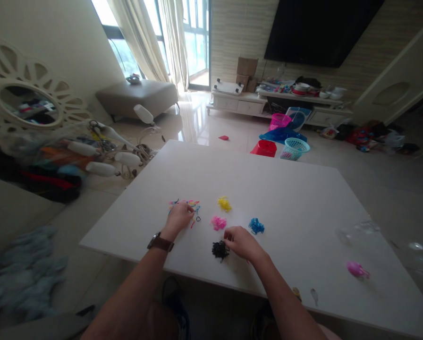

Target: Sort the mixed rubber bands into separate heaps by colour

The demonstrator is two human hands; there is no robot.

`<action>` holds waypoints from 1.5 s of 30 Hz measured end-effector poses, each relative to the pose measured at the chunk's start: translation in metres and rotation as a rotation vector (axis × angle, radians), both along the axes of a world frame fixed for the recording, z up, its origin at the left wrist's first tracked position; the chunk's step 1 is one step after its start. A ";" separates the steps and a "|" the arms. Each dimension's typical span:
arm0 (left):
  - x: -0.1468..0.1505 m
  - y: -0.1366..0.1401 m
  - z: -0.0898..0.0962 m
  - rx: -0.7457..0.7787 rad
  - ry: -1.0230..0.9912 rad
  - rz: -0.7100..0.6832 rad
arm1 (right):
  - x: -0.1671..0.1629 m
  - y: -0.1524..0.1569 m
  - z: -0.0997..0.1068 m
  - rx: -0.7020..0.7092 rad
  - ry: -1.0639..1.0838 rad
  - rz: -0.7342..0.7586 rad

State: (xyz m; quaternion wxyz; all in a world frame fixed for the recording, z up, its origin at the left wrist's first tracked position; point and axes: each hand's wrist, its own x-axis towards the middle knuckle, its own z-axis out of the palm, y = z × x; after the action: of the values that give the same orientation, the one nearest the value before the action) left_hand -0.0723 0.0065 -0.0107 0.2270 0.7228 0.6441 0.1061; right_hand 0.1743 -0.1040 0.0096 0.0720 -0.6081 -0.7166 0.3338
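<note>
Mixed coloured rubber bands [194, 203] lie scattered on the left part of the white table [278, 189]. My left hand [181, 217], with a watch at the wrist, reaches over them, its thumb and fingers pinched together; what is between them is too small to make out. Beside the black heap of rubber bands [219, 250] is my right hand [241, 241], fingertips closed at its upper right edge; anything they hold is hidden. Separate heaps lie around: pink rubber bands [218, 223], yellow rubber bands [224, 204] and blue rubber bands [256, 225].
A bright pink object [356, 269] and crumpled clear plastic [367, 227] lie at the table's right. Near its front edge is a small flat clear piece [314, 296]. Beyond the far edge stand a red basket [264, 148] and a light blue basket [295, 148] on the floor.
</note>
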 end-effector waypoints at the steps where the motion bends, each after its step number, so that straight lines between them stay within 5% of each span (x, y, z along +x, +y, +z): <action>1: 0.000 0.000 0.000 0.002 -0.005 0.008 | 0.000 0.000 0.000 0.002 0.002 0.001; 22: 0.014 -0.002 0.010 -0.023 -0.039 0.080 | 0.005 0.002 0.001 0.012 -0.009 0.017; 45: 0.019 -0.009 0.009 -0.070 -0.094 -0.051 | 0.003 0.001 0.003 0.027 -0.011 0.028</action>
State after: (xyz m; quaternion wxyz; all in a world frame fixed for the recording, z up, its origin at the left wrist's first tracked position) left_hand -0.0529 -0.0020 -0.0016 0.2847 0.7250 0.6172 0.1114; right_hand 0.1770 -0.1029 0.0125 0.0716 -0.5989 -0.7299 0.3217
